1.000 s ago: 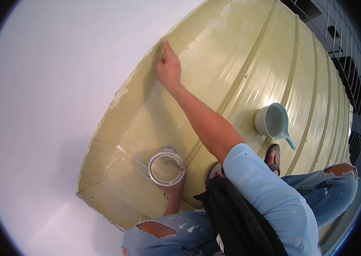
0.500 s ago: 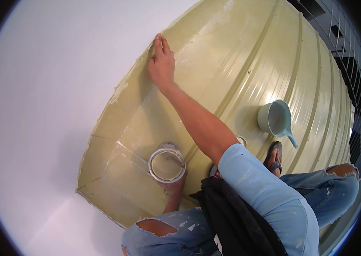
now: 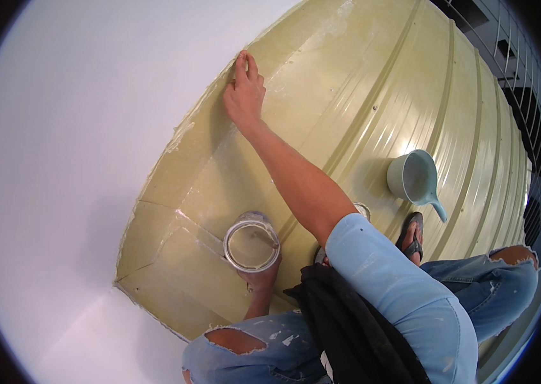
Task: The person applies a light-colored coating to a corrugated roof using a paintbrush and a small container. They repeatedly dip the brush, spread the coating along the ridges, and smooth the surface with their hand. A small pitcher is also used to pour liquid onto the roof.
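My left hand (image 3: pixel 261 278) is closed around the side of a round metal can (image 3: pixel 227 246), with a cream-coloured paste or paint showing inside its rim. Stretched far forward, my right hand (image 3: pixel 245 96) touches the upper edge of the yellowish metal sheet (image 3: pixel 321 83), where it meets the white wall (image 3: pixel 91 96). Two of its fingers are extended and slightly apart at that seam; the rest are bent and partly hidden. Nothing shows in this hand. Whitish smears (image 3: pixel 181 136) run along the seam.
A pale blue-green dipper (image 3: pixel 405 179) with a handle stands on the ribbed sheet to the right. Part of another round container (image 3: pixel 362 210) shows beside my arm. My sandalled foot (image 3: pixel 412 237) is close to the dipper. Metal railings (image 3: pixel 513 57) line the far right.
My right hand has shifted very slightly right along the seam, its two extended fingers a little further apart. The can in my left hand has barely moved.
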A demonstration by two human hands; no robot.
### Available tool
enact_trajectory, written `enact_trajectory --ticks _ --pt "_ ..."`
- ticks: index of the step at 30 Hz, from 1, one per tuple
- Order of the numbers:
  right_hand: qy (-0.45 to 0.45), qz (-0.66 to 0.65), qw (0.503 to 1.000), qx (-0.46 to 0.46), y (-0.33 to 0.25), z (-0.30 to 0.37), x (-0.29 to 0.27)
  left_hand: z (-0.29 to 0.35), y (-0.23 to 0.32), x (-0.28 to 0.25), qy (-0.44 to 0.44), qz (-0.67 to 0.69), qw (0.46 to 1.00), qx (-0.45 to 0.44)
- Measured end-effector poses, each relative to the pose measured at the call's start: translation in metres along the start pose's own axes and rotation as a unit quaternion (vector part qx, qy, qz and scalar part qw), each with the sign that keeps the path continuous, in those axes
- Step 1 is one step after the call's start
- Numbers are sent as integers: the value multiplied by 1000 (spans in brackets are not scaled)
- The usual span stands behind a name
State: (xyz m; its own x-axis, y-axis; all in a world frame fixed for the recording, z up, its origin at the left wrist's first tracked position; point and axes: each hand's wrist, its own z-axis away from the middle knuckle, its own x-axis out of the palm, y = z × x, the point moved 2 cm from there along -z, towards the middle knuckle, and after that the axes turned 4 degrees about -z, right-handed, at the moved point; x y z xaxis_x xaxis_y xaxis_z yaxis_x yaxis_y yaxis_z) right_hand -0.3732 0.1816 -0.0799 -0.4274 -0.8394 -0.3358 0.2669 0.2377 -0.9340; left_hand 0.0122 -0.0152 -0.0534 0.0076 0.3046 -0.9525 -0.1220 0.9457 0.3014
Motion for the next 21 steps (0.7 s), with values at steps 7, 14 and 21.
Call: enact_trajectory --ticks 7,14,21 --pt "53 54 997 -1 -4 -6 3 -8 11 -3 20 -7 999 34" --pt "57 49 997 1 5 -26 -4 -4 11 -4 40 -93 992 75" --pt "32 43 998 -14 12 -16 -16 -5 1 3 47 -103 989 97"
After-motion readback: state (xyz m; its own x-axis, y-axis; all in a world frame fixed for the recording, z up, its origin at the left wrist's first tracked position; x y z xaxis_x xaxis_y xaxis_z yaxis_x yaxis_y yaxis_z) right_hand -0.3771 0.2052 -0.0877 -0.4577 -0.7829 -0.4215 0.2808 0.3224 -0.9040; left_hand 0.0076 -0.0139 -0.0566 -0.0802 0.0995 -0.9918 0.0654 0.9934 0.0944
